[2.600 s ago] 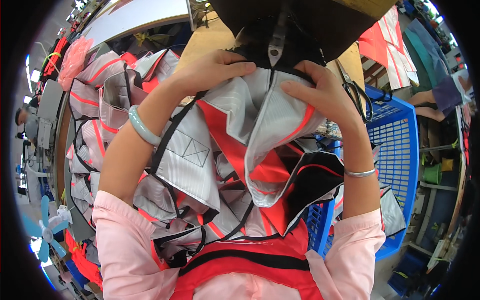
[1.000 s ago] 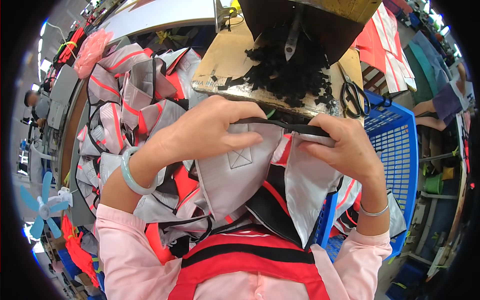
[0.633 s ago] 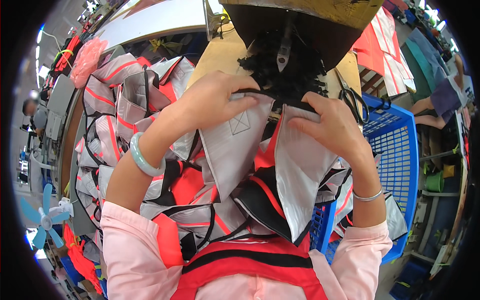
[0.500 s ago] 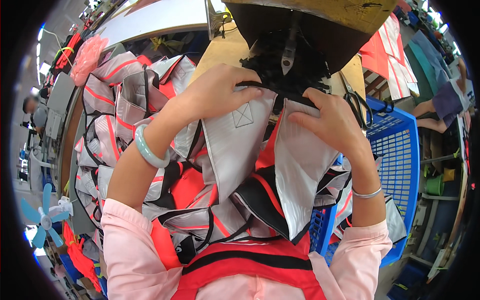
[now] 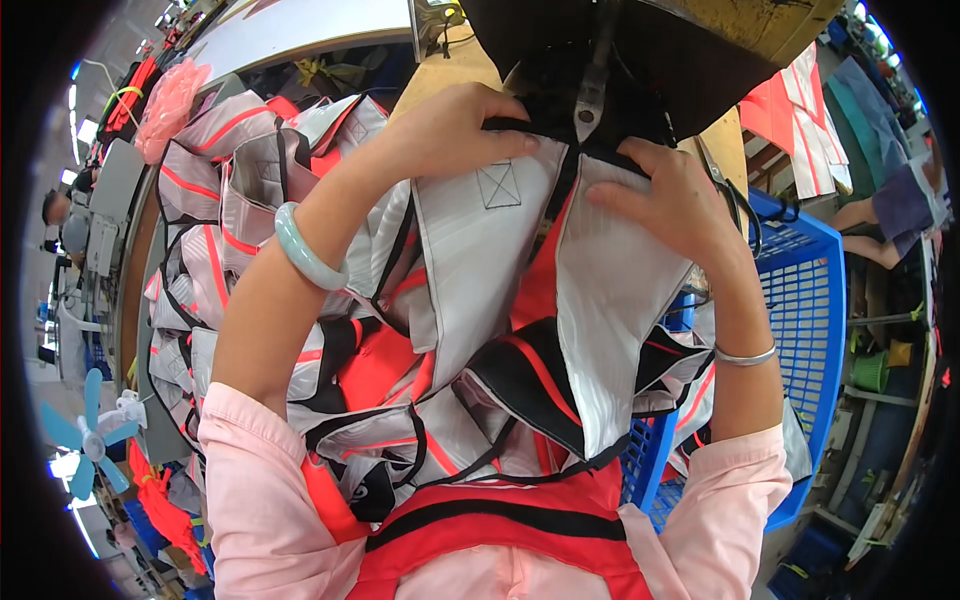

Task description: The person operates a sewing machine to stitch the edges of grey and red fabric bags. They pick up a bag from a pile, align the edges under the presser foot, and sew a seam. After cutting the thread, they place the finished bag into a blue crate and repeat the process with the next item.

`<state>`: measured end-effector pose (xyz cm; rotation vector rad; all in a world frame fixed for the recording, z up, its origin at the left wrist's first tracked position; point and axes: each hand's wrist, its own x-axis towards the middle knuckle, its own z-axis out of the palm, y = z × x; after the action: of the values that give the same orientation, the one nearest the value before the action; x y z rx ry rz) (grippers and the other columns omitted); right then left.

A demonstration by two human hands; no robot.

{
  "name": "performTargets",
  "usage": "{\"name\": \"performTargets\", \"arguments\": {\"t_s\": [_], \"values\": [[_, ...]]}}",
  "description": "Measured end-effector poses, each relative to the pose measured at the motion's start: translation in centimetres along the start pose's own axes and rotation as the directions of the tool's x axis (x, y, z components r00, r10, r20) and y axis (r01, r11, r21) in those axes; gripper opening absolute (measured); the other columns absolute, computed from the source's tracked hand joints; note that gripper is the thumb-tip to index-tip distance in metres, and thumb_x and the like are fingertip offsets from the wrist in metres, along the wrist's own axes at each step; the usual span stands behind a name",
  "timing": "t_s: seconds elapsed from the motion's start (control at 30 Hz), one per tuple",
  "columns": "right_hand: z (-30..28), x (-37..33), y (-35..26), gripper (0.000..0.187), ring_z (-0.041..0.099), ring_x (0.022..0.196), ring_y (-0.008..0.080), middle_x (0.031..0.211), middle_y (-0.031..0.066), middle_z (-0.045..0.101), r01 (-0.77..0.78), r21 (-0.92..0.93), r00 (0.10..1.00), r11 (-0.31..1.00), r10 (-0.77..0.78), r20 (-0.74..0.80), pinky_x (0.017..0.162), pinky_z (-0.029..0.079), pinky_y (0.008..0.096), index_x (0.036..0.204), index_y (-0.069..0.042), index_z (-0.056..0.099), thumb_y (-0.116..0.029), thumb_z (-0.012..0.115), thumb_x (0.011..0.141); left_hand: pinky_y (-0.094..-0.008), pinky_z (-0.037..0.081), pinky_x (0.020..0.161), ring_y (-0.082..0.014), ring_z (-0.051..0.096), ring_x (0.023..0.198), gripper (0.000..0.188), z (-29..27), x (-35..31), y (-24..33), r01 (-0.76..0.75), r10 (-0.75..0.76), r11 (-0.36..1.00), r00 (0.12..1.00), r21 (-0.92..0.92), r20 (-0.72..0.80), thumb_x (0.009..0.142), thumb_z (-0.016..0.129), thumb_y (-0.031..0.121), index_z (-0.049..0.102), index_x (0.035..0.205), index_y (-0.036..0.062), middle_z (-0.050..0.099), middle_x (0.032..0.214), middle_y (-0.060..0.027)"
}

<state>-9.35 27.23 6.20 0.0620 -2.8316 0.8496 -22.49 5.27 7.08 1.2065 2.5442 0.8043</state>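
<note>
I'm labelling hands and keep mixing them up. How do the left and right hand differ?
The left hand has a thick, pale green bangle behind it; the right hand has a thin silver bracelet. The left hand holds the grey panel with a stitched crossed square; the right hand's panel shows none. Both hands pinch the black band.

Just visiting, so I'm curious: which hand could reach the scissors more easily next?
Probably the right hand: it is beside the scissors, while the left hand is farther away. Both hold the grey fabric.
</note>
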Motion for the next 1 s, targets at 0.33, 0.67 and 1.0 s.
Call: {"name": "performTargets", "arguments": {"t_s": [0.33,0.67,1.0], "values": [[-0.3,1.2,0.9,0.054,0.064,0.09,0.0394,0.097,0.0252,0.066,-0.051,0.03,0.999,0.998,0.051,-0.015,0.08,0.05,0.0397,0.107,0.004,0.065,-0.037,0.074,0.073,-0.0257,0.047,0.077,-0.0087,0.059,0.08,0.035,-0.2,1.5,-0.8,0.044,-0.044,0.999,0.999,-0.014,0.012,0.087,0.066,0.025,0.065,0.109,-0.0023,0.067,0.089,-0.0046],[-5.0,-15.3,-0.7,0.033,0.055,0.056,0.0191,0.064,0.0072,0.056,0.064,0.3,0.997,0.952,-0.071,0.014,0.052,0.041,0.0307,0.077,-0.003,0.061,-0.028,0.081,0.068,-0.0289,0.042,0.066,-0.0094,0.047,0.073,0.037,0.1,-8.0,-1.6,0.154,-0.131,0.94,0.987,-0.305,0.094,0.093,0.059,0.033,0.06,0.095,-0.0048,0.055,0.075,-0.003],[-34.8,-48.1,13.4,0.044,0.057,0.112,0.0184,0.121,0.0116,0.06,-0.79,-0.095,0.446,0.605,0.462,-0.767,0.096,0.042,0.0291,0.128,0.002,0.052,-0.027,0.057,0.096,-0.0279,0.047,0.083,-0.0113,0.057,0.088,0.044,1.8,-11.6,3.4,0.057,0.042,0.891,0.977,-0.45,0.208,0.085,0.069,0.033,0.063,0.11,-0.0038,0.067,0.096,-0.0072]]}}
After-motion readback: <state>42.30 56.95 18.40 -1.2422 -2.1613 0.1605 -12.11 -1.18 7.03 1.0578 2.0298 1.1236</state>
